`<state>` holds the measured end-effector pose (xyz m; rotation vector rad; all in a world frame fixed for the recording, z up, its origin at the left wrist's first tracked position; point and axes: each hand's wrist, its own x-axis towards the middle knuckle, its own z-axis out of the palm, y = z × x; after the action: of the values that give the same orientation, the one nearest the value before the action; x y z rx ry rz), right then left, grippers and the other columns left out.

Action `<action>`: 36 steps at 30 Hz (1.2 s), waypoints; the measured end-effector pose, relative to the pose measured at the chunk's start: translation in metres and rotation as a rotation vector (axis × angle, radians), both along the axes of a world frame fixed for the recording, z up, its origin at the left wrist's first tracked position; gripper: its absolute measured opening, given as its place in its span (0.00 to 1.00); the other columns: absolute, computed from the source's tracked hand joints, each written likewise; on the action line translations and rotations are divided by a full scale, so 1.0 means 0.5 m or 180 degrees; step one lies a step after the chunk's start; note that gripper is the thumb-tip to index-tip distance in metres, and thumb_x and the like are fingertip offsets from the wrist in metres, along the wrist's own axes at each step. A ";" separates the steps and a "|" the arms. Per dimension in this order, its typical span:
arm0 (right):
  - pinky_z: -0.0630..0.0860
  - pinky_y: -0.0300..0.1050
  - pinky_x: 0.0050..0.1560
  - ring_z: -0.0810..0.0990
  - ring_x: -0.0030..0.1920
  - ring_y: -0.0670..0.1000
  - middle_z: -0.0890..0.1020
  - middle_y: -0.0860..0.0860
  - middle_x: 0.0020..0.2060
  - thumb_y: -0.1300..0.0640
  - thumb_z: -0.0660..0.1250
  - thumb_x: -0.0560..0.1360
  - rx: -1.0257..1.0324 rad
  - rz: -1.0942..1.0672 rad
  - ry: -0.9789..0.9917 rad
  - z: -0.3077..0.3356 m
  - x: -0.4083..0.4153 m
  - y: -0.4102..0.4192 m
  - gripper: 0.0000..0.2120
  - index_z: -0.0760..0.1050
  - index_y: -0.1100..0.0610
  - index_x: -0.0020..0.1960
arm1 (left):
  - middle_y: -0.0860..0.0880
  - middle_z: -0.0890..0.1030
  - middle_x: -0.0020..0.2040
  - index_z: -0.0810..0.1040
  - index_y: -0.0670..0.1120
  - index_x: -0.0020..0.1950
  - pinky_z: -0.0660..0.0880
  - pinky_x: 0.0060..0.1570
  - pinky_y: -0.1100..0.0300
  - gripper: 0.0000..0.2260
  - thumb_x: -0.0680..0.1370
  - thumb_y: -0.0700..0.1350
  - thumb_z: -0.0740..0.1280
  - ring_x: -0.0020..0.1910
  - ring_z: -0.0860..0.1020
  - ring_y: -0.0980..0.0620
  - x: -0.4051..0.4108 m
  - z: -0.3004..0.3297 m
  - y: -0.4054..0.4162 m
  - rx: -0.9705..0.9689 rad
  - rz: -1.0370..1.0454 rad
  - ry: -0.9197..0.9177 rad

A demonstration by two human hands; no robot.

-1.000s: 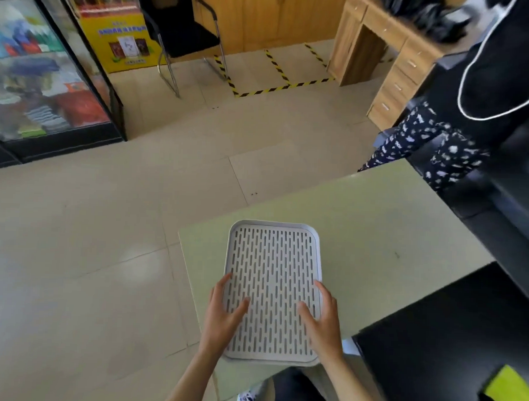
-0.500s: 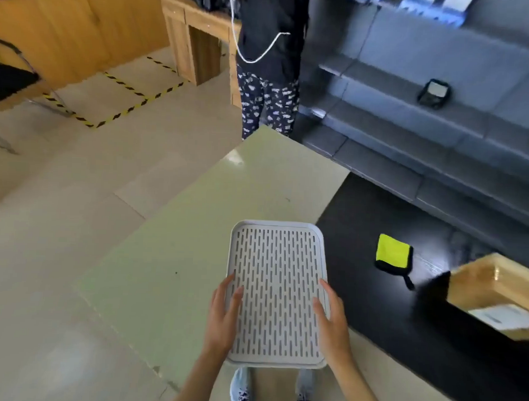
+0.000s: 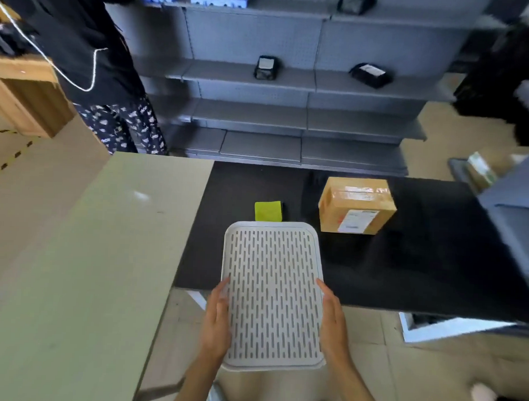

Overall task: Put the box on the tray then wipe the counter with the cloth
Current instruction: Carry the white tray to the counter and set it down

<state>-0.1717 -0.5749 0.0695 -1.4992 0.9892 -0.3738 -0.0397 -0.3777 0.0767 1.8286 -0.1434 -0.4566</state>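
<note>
I hold a white slotted tray [image 3: 272, 290] in the air, its far half over the near edge of the black counter [image 3: 420, 265]. My left hand [image 3: 217, 321] grips its left rim and my right hand [image 3: 332, 322] grips its right rim. A taped cardboard box [image 3: 356, 205] with a white label stands on the counter, beyond the tray and to its right. A folded yellow-green cloth [image 3: 268, 211] lies on the counter just past the tray's far edge.
A pale green table [image 3: 84, 254] adjoins the counter on the left. A person in dark clothes [image 3: 91, 59] stands at its far corner. Grey shelving [image 3: 291, 81] with a few dark packages runs behind the counter. A grey object [image 3: 514, 221] juts in at right.
My view has swung right from the green table to the black counter, and the tray has come along in both hands. The box and the cloth are now fully in sight.
</note>
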 end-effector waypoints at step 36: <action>0.74 0.59 0.72 0.77 0.67 0.44 0.78 0.43 0.68 0.49 0.50 0.88 -0.0093 -0.1425 0.0190 0.022 -0.331 -0.743 0.19 0.76 0.37 0.70 | 0.61 0.74 0.69 0.72 0.59 0.72 0.71 0.70 0.50 0.16 0.87 0.54 0.53 0.67 0.74 0.63 -0.186 -0.004 -0.884 -0.0512 -0.1340 0.0592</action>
<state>-0.3371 -0.9463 0.0805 -1.3126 1.3743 -0.6661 -0.1325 -0.8199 0.0746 1.5874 -0.4289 -0.8811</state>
